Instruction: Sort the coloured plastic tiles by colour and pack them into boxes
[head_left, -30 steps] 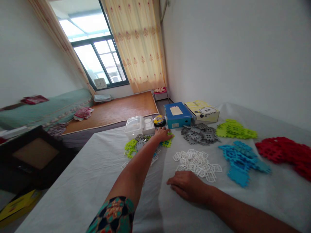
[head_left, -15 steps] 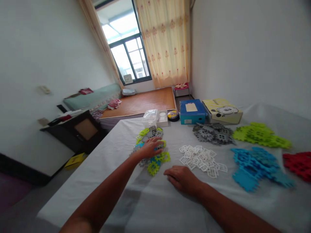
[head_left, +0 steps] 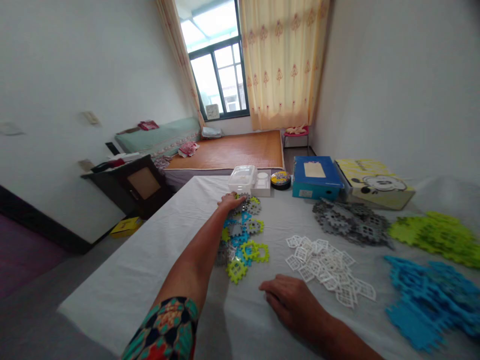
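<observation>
My left hand [head_left: 231,201] reaches to the far end of a mixed cluster of plastic gear-edged building pieces. Its fingers are spread and touch a grey gear piece [head_left: 254,206] there. Blue pieces [head_left: 240,240] and lime ones [head_left: 237,270] lie along the cluster, partly behind my forearm. My right hand [head_left: 287,300] rests on the white cloth with its fingers curled closed, and nothing shows in them. Just beyond it spreads a heap of white lattice pieces [head_left: 322,262].
Separate piles of grey [head_left: 348,222], lime [head_left: 435,232] and blue pieces [head_left: 431,295] lie to the right. Along the far edge stand a clear plastic box [head_left: 243,177], a white tray [head_left: 261,191], a round tin [head_left: 281,180], a blue box [head_left: 317,175] and a yellow box [head_left: 375,185].
My left hand has moved from the middle of the cluster to its far end. My right hand stays resting on the cloth. The view has turned somewhat to the left.
</observation>
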The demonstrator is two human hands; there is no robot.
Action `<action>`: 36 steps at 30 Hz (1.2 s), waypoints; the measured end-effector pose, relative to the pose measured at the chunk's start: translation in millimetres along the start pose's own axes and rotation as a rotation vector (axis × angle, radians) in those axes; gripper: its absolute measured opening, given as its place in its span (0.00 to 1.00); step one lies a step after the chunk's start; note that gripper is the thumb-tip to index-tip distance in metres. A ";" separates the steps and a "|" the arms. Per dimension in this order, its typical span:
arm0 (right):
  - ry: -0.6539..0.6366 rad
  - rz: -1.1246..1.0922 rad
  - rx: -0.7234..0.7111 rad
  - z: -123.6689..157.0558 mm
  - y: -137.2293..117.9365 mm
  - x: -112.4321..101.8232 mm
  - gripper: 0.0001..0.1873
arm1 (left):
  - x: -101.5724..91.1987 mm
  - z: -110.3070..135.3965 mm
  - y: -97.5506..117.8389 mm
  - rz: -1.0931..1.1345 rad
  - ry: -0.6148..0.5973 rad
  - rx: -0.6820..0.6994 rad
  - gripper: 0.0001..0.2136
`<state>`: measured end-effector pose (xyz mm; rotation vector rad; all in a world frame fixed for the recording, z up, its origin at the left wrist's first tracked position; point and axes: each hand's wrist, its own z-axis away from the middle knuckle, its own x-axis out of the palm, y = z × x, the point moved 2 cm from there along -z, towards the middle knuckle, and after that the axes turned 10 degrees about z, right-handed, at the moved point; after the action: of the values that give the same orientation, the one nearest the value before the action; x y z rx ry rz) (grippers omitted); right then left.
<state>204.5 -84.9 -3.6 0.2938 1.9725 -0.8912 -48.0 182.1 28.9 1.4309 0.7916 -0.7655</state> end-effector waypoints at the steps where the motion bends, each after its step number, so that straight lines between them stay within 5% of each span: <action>1: -0.008 0.008 0.009 -0.2 1.0 -0.6 0.14 | 3.1 0.2 4.3 0.016 -0.019 0.025 0.29; 6: -0.010 0.013 0.087 -1.1 8.3 -4.3 0.14 | -0.2 25.9 15.6 0.101 -0.135 0.193 0.26; 9: 0.024 -0.017 0.115 -1.5 11.1 -4.9 0.14 | -14.9 57.0 3.2 0.144 -0.168 0.266 0.23; 14: 0.092 0.034 0.086 -2.4 7.2 -5.4 0.14 | -35.2 122.6 -57.5 0.210 0.092 0.164 0.21; 19: 0.053 0.238 0.004 -8.0 -3.6 2.7 0.14 | -15.6 166.8 -92.3 0.219 0.236 0.028 0.22; 24: 0.037 0.299 0.038 -14.4 -10.0 15.1 0.16 | 8.6 157.3 -66.5 0.342 0.242 0.095 0.18; 29: -0.041 0.296 0.030 -23.7 -13.4 3.9 0.24 | 5.7 129.4 -41.5 0.490 0.277 0.178 0.15; 36: -0.054 0.367 0.234 -39.0 2.5 -4.2 0.26 | -4.3 108.8 -52.4 0.578 0.383 0.164 0.15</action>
<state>182.7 -55.6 10.9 0.7329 1.6911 -0.8762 -93.0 73.1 2.9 1.8681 0.5559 -0.1124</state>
